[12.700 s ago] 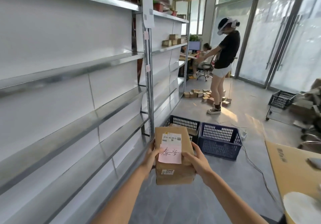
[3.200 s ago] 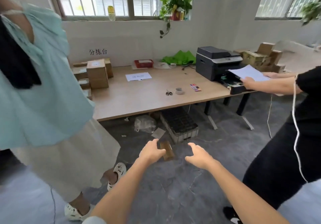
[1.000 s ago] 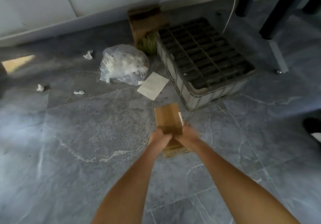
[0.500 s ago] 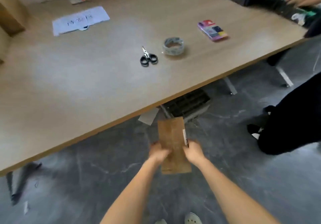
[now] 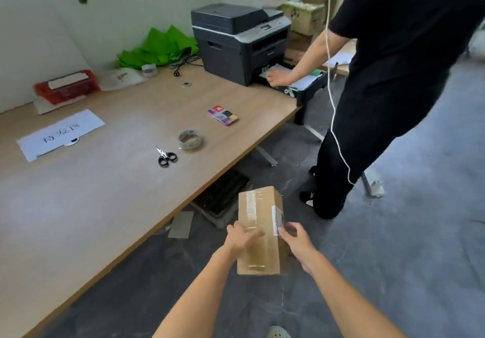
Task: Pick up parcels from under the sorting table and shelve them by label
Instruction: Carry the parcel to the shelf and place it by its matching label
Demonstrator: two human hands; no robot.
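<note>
I hold a brown cardboard parcel [image 5: 259, 219] in front of me, above the grey floor just off the sorting table's [image 5: 91, 193] front edge. Clear tape runs down its top face, and a white label wraps over its right edge. My left hand [image 5: 242, 238] grips the parcel's left side with fingers across the top. My right hand [image 5: 295, 239] holds the right side just below the label. The label's text is too small to read.
A person in black [image 5: 388, 80] stands close on the right, reaching into a printer [image 5: 238, 41] on the table's far end. Scissors [image 5: 165, 157], a tape roll [image 5: 190, 140] and a paper sign [image 5: 61, 133] lie on the table. A dark crate [image 5: 223, 198] sits under it.
I picked the parcel off the floor beside the crate and stood up; it now sits higher and closer, tilted so its taped face and label edge show. The view swung right toward the printer.
</note>
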